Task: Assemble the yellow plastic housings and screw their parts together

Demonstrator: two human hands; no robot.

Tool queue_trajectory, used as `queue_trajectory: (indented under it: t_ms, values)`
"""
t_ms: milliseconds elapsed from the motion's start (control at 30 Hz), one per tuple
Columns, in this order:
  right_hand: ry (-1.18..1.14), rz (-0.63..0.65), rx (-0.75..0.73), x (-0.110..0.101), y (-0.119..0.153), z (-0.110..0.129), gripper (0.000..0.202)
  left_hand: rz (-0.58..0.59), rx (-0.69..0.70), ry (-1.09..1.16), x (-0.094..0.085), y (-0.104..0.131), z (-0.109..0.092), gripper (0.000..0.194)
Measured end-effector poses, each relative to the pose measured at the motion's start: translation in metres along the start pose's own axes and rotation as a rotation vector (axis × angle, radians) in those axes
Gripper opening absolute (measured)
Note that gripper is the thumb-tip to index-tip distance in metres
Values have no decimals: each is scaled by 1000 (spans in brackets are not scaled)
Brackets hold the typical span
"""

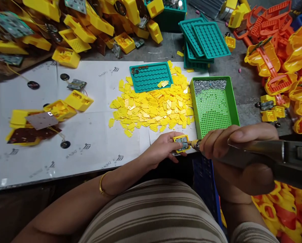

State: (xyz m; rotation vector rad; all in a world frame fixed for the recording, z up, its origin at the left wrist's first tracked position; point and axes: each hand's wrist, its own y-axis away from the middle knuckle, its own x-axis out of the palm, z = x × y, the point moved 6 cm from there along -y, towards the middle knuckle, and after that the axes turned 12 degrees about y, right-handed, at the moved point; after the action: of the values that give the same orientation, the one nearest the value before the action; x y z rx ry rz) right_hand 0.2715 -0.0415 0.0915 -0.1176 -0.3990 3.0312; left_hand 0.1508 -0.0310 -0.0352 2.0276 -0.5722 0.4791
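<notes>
My left hand [167, 146] grips a small yellow plastic housing [176, 138] with a circuit board [183, 143] inside it, at the table's front edge. The thumb rests on the board. My right hand [239, 148] is wrapped around a dark electric screwdriver [257, 155], held nearly level. Its bit points left, and the tip meets the board in the housing. Just behind the hands lies a heap of flat yellow plastic covers [151, 109]. The green perforated tray [215, 114] beyond the screwdriver has many small screws [210, 86] at its far end.
A teal dimpled tray [151, 79] lies on the heap, and more teal trays [211, 38] are stacked behind. Yellow housings with wires and boards [49, 111] sit at left, with a large pile [90, 27] beyond. Orange and yellow plastic parts [279, 64] crowd the right.
</notes>
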Motion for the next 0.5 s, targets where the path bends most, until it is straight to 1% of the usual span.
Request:
queue_trajectory:
  t_ms: [100,233,333,500]
  values:
    - [-21,-56,-43,-1,-1,1,25,-5,3,14,0,0,0,32]
    - [-52,-50,-30,1,-1,0,22,-10,8,12,-1,0,1,34]
    - [-72,-45,-57,1,-1,1,22,6,10,7,0,1,2,35]
    - [-71,-50,-44,-1,-3,-3,22,-3,2,-5,-1,3,3,37]
